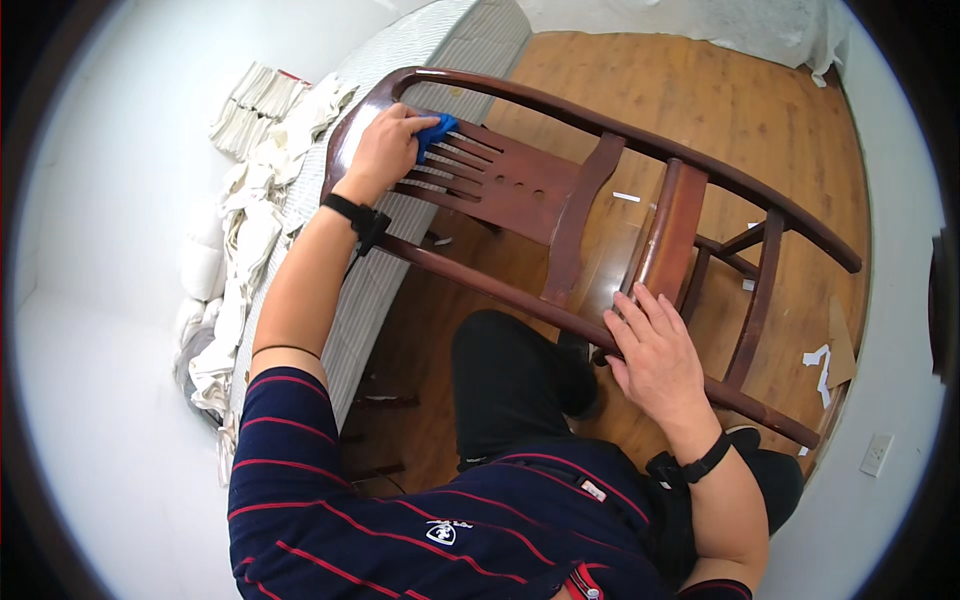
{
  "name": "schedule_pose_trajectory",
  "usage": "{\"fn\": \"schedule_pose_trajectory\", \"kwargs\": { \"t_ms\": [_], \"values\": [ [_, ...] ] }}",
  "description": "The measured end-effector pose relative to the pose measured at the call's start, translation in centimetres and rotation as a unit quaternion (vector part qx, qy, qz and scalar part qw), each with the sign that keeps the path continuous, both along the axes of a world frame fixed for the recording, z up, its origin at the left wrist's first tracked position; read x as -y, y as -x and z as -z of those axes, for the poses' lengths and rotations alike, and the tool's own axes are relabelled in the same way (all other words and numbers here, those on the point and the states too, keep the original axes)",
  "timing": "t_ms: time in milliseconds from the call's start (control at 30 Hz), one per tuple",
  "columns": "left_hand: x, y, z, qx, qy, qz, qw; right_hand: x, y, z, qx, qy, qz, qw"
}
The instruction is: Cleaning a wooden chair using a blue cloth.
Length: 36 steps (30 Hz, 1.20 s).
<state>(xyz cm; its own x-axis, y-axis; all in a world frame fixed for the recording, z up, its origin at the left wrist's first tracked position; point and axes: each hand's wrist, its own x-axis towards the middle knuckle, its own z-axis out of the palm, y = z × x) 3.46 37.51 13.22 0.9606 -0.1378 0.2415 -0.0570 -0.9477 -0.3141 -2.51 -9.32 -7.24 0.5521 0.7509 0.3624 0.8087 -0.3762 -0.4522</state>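
A dark reddish-brown wooden chair lies tilted across the view, its curved top rail over the edge of a striped mattress and its legs towards the right. My left hand presses a bunched blue cloth against the slotted back splat, near the top rail. Part of the cloth is hidden under the fingers. My right hand lies palm down on the chair, where the near side post meets the seat. Its fingers are spread a little over the seat's edge, and it holds no loose object.
The striped mattress runs along the left, with crumpled white cloths and a stack of folded white cloths on it. Paper scraps and a cardboard piece lie on the wooden floor. A wall with a socket stands at right.
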Motion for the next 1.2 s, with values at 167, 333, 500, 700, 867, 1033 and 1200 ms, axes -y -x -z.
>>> {"fn": "schedule_pose_trajectory", "kwargs": {
  "t_ms": [167, 333, 500, 700, 867, 1033, 1200],
  "values": [
    [0.1, -4.0, 0.3, 0.008, -0.025, -0.033, 0.999, 0.0, 0.0, -0.1, 0.001, -0.005, -0.005, 1.000],
    [1.5, -4.7, 1.6, -0.029, 0.021, 0.010, 0.999, 0.1, 0.0, -0.3, -0.001, -0.002, -0.002, 1.000],
    [3.6, -3.1, 2.6, -0.062, 0.000, 0.052, 0.997, 0.3, -0.1, -0.3, 0.003, 0.003, -0.002, 1.000],
    [5.2, 0.1, 2.0, -0.106, 0.014, 0.039, 0.994, 0.3, 0.0, -0.1, 0.014, -0.006, -0.005, 1.000],
    [6.3, 2.9, 1.5, -0.097, -0.019, 0.017, 0.995, 0.4, 0.0, 0.1, 0.017, -0.003, -0.003, 1.000],
    [6.5, 5.1, 2.5, -0.122, 0.049, 0.046, 0.990, 0.3, 0.1, 0.0, 0.021, 0.000, -0.002, 1.000],
    [8.1, 3.8, 3.7, -0.112, 0.044, 0.105, 0.987, 0.3, 0.1, -0.1, 0.019, 0.006, 0.000, 1.000]
  ]
}}
